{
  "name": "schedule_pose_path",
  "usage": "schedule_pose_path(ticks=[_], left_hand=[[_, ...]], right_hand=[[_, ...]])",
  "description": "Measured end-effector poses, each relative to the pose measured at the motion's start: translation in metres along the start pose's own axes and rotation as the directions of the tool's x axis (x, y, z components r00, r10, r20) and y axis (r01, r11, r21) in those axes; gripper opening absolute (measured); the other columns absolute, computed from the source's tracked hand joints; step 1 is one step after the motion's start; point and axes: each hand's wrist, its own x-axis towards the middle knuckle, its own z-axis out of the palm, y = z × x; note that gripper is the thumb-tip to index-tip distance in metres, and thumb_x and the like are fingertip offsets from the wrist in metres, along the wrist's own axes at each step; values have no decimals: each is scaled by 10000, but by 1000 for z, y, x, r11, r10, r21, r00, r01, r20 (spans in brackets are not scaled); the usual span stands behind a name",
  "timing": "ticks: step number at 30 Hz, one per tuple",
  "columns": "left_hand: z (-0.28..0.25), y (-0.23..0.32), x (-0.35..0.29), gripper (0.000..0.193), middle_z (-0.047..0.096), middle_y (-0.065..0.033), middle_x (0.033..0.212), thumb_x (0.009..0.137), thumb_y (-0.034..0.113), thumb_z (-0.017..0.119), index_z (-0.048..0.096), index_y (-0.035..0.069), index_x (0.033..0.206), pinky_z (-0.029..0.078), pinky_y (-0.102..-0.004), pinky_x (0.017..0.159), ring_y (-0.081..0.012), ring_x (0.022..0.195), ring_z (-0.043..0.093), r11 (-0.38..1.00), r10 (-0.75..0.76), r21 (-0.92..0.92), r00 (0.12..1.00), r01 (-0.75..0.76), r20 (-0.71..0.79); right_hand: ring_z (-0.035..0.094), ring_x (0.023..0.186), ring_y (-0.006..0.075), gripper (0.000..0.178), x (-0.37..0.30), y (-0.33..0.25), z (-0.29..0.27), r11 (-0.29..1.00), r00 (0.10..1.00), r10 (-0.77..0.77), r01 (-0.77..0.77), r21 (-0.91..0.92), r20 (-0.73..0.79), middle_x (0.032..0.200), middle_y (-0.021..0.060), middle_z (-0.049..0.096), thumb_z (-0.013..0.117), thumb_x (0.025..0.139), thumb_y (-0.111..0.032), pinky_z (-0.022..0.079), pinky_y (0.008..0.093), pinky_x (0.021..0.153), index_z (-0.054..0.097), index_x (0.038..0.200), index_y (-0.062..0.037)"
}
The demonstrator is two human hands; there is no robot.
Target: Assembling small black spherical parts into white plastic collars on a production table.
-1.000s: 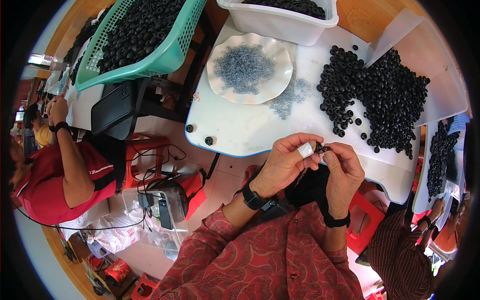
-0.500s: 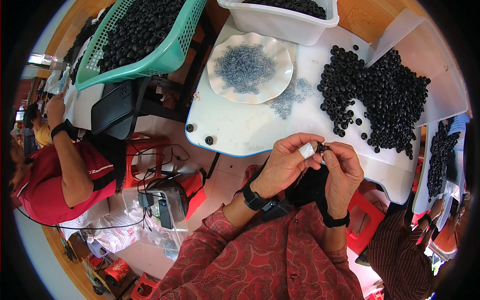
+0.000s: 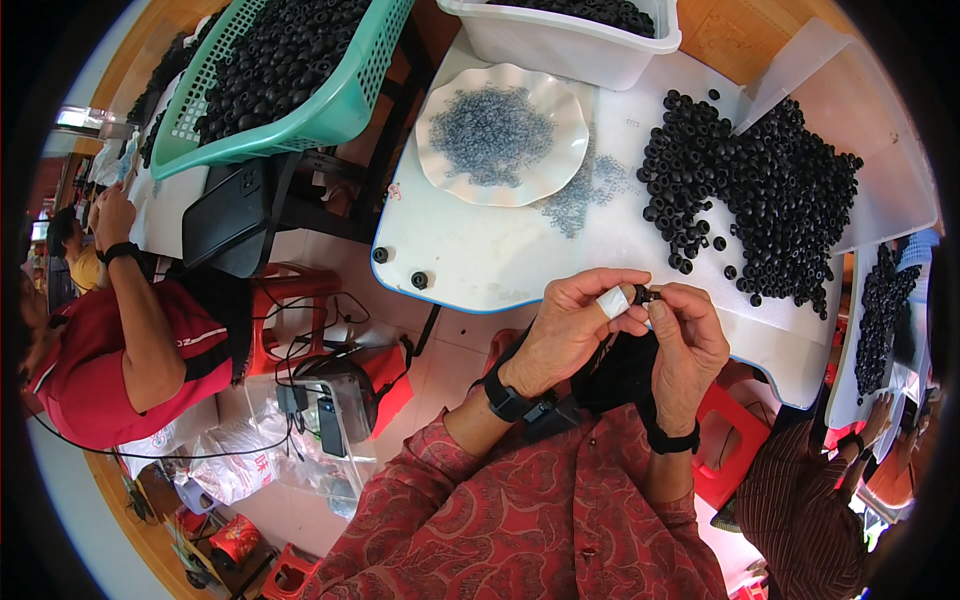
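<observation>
My left hand (image 3: 568,330) is closed in a pinch on a small black round part (image 3: 641,294), just over the near edge of the table. A white wrap (image 3: 614,301) covers the tip of one of its digits, seemingly the thumb. From the other side, my right hand (image 3: 690,335) has its fingertips pressed together at that same part. Whatever they pinch there is too small and too covered to name. Beyond my hands, a white wavy-rimmed plate (image 3: 572,160) bears many tiny clear grey rings (image 3: 490,135). A big heap of black round parts (image 3: 790,190) lies at the right.
Loose grey rings (image 3: 585,190) lie beside the plate. Two black parts (image 3: 419,280) sit near the table's left edge. A white tub (image 3: 570,50), a tipped clear bin (image 3: 850,130) and a green basket (image 3: 350,125) hold or adjoin black parts. A person in red (image 3: 130,360) works at left.
My hands stay almost in place, with only a slight shift of the fingers around the black part. At the left, the co-worker's hand has moved a little.
</observation>
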Motion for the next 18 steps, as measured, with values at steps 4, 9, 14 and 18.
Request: schedule_pose_path(ticks=[4, 9, 14, 18], left_hand=[[4, 3, -1, 281, 655, -78, 1037, 967, 66, 614, 621, -43, 1225, 609, -310, 809, -159, 912, 679, 1000, -8, 9, 999, 9, -35], [1, 2, -2, 277, 658, -75, 1030, 961, 63, 623, 625, -45, 1216, 609, -305, 787, -158, 890, 681, 1000, -5, 12, 999, 6, -33], [1, 1, -2, 276, 663, -79, 1028, 957, 66, 630, 632, -45, 1210, 607, -301, 769, -156, 876, 681, 1000, 1, 7, 999, 0, -34], [1, 3, -1, 275, 670, -83, 999, 960, 80, 631, 638, -41, 1207, 602, -292, 748, -149, 860, 677, 999, 6, 41, 999, -4, -43]], right_hand=[[615, 950, 125, 163, 0, 1, 0, 1000, 1000, -8, 8, -6, 4, 1061, 77, 632, 683, 878, 64, 491, 245, 845, 669, 1033, 15], [616, 941, 123, 165, -1, 0, 1, 1000, 1000, -9, 9, -8, 4, 1063, 77, 628, 676, 879, 73, 492, 244, 837, 665, 1036, 21], [615, 933, 125, 168, -1, 0, 1, 998, 999, -38, 38, -44, 11, 1061, 79, 624, 673, 878, 76, 493, 245, 830, 665, 1037, 23], [610, 934, 130, 173, 0, -1, 1, 996, 998, -50, 52, -79, 23, 1062, 87, 621, 673, 875, 79, 492, 253, 828, 665, 1039, 24]])
